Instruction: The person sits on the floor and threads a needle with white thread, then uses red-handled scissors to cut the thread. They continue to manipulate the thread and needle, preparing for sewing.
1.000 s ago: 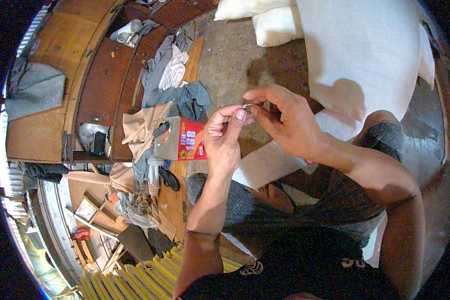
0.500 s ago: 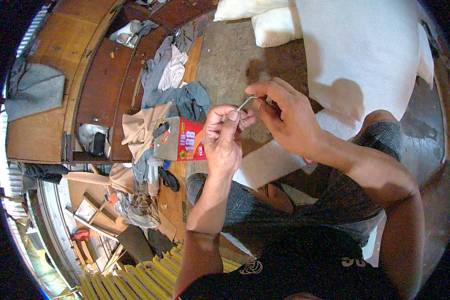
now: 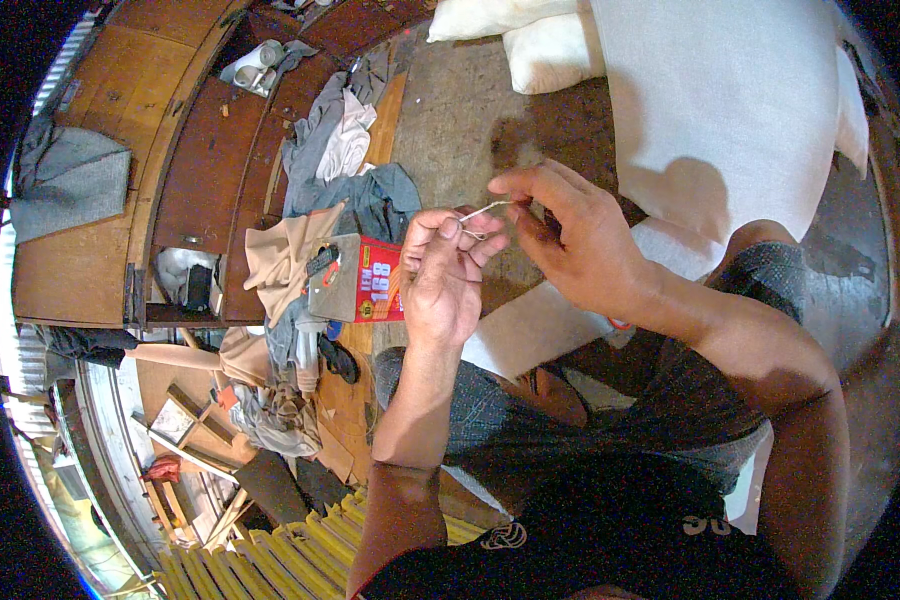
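Observation:
A thin pale rod, perhaps a needle, with cream thread (image 3: pixel 480 212) is held between my hands at the centre. My left hand (image 3: pixel 442 275) pinches its lower end with thumb and forefinger. My right hand (image 3: pixel 580 245) is just to the right, thumb and forefinger closed at the upper end of the strand. Behind my left hand stands a red-and-grey metal tin (image 3: pixel 365 290) with a dark object (image 3: pixel 322 260) on it. A small orange loop (image 3: pixel 618 323) shows partly under my right wrist. Pale fabric (image 3: pixel 510 335) lies beneath my forearms, near my knees.
A wooden cabinet (image 3: pixel 198 170) with open compartments stands at left. Crumpled clothing (image 3: pixel 350 140) is piled beside it. White pillows (image 3: pixel 555 50) and a large pale cloth (image 3: pixel 720 100) lie at upper right. A yellow slatted object (image 3: pixel 250 560), wood scraps (image 3: pixel 185 430) and a dark slipper (image 3: pixel 340 360) are at lower left.
My hands have drawn slightly apart, showing more of the strand between them. My left fingertips have loosened and spread a little, and my right fingertips have risen slightly.

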A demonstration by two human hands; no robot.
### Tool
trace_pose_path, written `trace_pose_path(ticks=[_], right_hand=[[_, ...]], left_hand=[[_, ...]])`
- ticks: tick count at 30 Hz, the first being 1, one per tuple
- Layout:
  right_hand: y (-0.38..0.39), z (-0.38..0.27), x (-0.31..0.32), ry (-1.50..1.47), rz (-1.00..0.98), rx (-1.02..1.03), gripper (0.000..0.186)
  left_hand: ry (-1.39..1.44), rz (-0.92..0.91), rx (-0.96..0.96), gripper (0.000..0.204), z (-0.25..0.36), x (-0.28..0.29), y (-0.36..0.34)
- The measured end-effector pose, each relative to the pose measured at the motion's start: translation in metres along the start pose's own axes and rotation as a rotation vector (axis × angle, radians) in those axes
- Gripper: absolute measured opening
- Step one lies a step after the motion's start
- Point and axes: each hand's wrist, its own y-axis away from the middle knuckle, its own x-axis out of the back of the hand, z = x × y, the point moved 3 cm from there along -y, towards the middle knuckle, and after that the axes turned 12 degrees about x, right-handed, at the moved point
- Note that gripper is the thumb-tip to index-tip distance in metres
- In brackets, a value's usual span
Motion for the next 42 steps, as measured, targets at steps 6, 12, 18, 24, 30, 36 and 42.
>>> trace_pose_path(ticks=[6,12,18,24,30,36,42], right_hand=[[0.002,-0.002,0.000,0.002,-0.022,-0.016,0.029],[0.001,-0.001,0.002,-0.025,0.001,-0.018,0.028],[0.000,0.000,0.002,-0.023,-0.002,0.000,0.028],[0.001,0.000,0.000,-0.021,-0.024,0.008,0.028],[0.005,0.000,-0.002,-0.010,-0.047,0.026,0.028],[0.004,-0.003,-0.002,-0.022,-0.096,-0.026,0.030],[0.007,-0.004,-0.005,-0.070,-0.206,-0.032,0.045]], left_hand=[[0.020,-0.029,0.031,0.011,-0.002,0.004,-0.001],[-0.081,-0.037,0.049,0.021,-0.001,0.000,-0.001],[-0.032,-0.067,0.048,0.025,0.002,-0.007,-0.001],[-0.329,0.050,-0.027,0.021,-0.004,0.001,0.001],[-0.393,0.140,-0.055,0.011,-0.006,-0.003,0.001],[-0.445,0.160,-0.062,0.007,-0.005,-0.005,0.002],[-0.433,0.137,-0.065,0.005,-0.005,-0.005,0.002]])
